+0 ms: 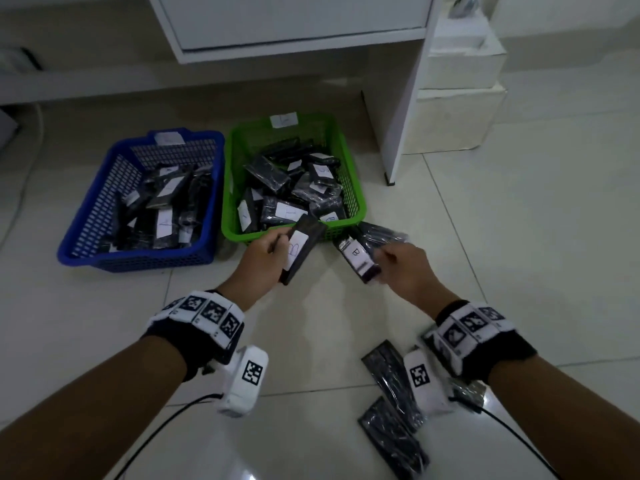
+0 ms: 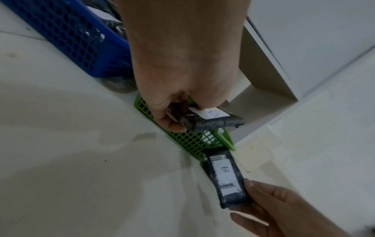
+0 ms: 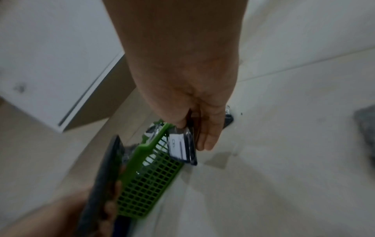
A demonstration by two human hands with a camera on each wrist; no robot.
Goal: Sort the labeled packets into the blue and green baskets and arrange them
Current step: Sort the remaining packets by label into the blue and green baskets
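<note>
Setting: an indoor room is serving as a floor-level sorting spot; whether home, office or stockroom cannot be told.
Floor point(image 1: 519, 237): pale glossy tiles with grout lines are reflecting the room light.
Furniture: a white cabinet point(image 1: 294, 26) on a slim panel leg is standing behind the work area.
Storage: white boxes point(image 1: 460, 81) are sitting stacked beside it.
Stock: a blue basket point(image 1: 83, 237) and a green basket point(image 1: 356, 188) are holding black wrapped packets with white labels.
</note>
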